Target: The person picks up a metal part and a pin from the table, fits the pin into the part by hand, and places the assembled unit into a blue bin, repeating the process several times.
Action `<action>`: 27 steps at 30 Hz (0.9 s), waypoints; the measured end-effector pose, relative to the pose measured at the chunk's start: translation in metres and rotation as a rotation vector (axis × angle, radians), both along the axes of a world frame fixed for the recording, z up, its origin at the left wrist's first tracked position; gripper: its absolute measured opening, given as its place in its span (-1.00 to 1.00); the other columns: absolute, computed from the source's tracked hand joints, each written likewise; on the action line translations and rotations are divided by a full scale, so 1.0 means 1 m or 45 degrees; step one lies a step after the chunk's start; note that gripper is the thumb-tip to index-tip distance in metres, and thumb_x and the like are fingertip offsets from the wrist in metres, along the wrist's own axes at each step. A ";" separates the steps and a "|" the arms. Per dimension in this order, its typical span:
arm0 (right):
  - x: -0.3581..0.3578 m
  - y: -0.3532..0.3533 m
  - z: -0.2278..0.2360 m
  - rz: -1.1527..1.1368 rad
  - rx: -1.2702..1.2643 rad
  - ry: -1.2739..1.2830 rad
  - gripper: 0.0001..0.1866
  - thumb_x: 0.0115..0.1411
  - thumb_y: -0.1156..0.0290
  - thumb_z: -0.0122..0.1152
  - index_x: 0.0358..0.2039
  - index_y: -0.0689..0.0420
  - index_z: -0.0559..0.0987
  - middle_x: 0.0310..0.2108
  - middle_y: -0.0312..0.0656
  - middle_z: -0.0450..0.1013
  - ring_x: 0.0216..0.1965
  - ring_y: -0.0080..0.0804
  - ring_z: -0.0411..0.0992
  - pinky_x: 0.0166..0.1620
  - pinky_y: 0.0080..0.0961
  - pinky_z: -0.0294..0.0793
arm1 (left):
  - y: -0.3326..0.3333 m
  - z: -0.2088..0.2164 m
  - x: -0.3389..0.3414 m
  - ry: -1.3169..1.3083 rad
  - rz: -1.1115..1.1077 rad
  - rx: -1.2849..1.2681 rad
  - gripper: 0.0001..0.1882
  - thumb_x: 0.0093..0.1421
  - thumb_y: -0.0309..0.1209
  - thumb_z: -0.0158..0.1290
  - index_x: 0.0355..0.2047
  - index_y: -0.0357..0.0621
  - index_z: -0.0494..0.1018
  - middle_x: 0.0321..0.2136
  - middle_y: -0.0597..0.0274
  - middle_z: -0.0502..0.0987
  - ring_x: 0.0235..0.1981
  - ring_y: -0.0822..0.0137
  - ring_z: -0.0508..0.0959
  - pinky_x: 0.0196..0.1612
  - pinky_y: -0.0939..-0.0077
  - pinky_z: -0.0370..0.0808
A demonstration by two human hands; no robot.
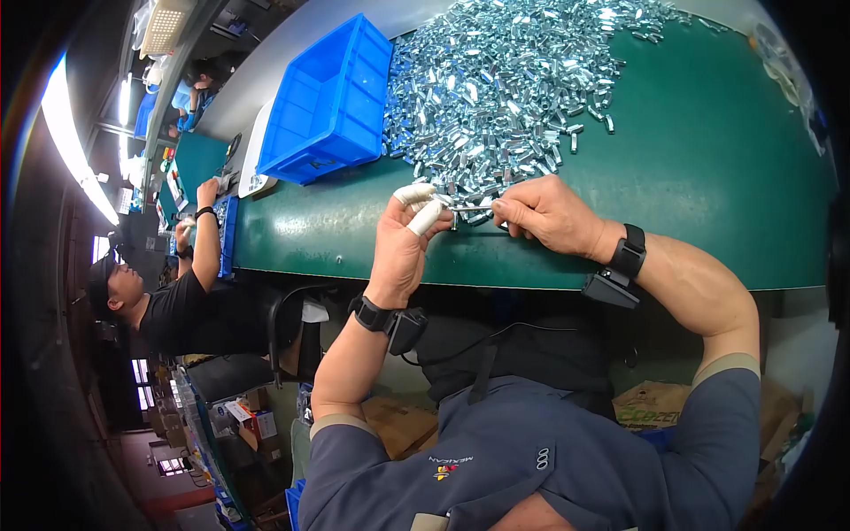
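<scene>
White finger covers wrap the thumb and a finger of my left hand (403,248), which pinches a small silver metal part (440,200) at the fingertips. From the right, my right hand (553,217) is closed around a thin metal rod (469,209). The rod's tip reaches the part in my left fingers; whether it goes inside cannot be made out. Both hands are over the near part of the green tabletop (691,203). Just beyond them spreads a big heap of small silver metal parts (505,88), with a few lying close to my fingers.
An open blue plastic bin (332,111) stands left of the heap, with a white tray (257,146) partly behind it. Farther left, a person in black (190,310) works at the same bench beside another blue bin (228,234). Cardboard boxes (252,425) stand at lower left.
</scene>
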State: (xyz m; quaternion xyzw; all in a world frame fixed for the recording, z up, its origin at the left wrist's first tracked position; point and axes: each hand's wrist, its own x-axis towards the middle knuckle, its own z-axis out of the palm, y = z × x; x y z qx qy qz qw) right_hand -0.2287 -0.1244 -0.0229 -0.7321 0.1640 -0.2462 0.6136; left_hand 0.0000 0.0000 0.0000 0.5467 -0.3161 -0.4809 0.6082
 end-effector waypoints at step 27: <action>0.000 0.001 -0.003 0.022 0.080 0.030 -0.60 0.47 0.17 0.14 -0.39 0.21 0.67 -0.61 -0.30 0.54 -0.61 -0.63 0.41 -0.49 -0.54 0.41 | -0.011 -0.017 -0.056 0.053 0.008 -0.085 -0.55 0.34 -0.58 0.17 0.21 -0.28 0.35 -0.15 0.15 0.61 -0.17 0.38 0.64 -0.09 0.54 0.60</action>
